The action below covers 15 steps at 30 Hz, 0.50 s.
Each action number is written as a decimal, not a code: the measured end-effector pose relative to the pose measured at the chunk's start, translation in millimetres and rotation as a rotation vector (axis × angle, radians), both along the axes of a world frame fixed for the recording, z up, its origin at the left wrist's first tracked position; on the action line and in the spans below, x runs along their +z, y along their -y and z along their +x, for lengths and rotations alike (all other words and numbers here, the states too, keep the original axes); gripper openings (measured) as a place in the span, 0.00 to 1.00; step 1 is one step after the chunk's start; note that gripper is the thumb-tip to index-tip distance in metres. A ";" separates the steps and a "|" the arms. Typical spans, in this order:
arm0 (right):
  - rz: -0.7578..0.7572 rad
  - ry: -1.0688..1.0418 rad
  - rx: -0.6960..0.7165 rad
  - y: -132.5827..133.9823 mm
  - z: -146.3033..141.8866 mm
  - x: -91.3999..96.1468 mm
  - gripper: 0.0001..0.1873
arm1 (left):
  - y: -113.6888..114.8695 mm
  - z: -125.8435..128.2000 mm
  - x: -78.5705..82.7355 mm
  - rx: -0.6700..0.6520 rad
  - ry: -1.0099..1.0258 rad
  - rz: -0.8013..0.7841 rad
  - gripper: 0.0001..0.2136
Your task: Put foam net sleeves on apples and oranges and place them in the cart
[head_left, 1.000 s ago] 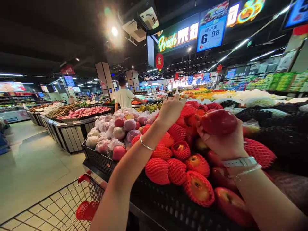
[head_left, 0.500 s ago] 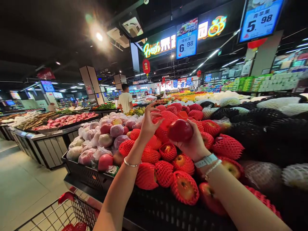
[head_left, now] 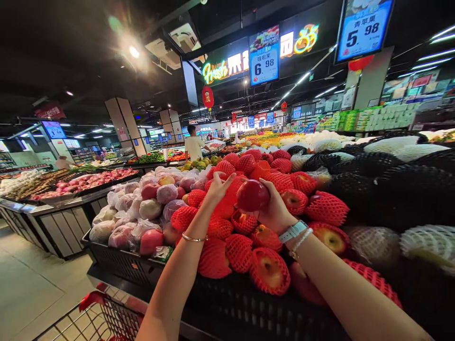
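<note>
A dark red, glossy apple (head_left: 251, 195) without a foam net rests in my right hand (head_left: 275, 208), whose fingers wrap its right side. Just left of it, my left hand (head_left: 217, 190) is raised with thumb and fingers apart, holding nothing. It does not appear to touch the apple. Below and around both hands lie several apples in red foam nets (head_left: 270, 270), piled in a black crate (head_left: 249, 310). Part of the pile is hidden behind my forearms.
Fruit in thin plastic wrap (head_left: 150, 208) is heaped on the left. Dark-netted fruit (head_left: 369, 189) lies on the right. A shopping cart (head_left: 117, 312) stands at lower left. Beyond the display is a person in a light shirt (head_left: 194, 148). Price screens (head_left: 265, 57) hang overhead.
My left hand has lowered slightly, its fingers less spread. The apple has turned a little in my right hand. The whole view has shifted, with the scene sliding left.
</note>
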State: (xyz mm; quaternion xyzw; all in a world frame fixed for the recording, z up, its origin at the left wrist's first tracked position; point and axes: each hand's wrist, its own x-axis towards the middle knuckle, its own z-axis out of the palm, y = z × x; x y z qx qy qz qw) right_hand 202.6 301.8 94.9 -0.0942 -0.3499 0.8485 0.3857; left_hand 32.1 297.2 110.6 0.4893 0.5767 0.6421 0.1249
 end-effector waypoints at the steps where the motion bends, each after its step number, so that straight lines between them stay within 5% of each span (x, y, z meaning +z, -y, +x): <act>1: 0.006 0.005 -0.001 0.3 -0.1 -0.3 0.12 | 0.8 0.3 -0.1 0.015 0.025 0.007 0.20; 5: 0.053 0.027 -0.004 2.4 -0.3 -0.1 0.10 | -0.2 2.4 2.7 -0.004 0.166 0.089 0.22; 11: 0.052 0.089 -0.034 0.5 0.2 0.3 0.06 | -0.1 5.4 12.3 -0.306 0.364 0.221 0.07; 15: 0.029 0.072 -0.032 -3.5 3.8 2.4 0.06 | 4.7 2.8 13.1 -0.460 0.366 0.219 0.09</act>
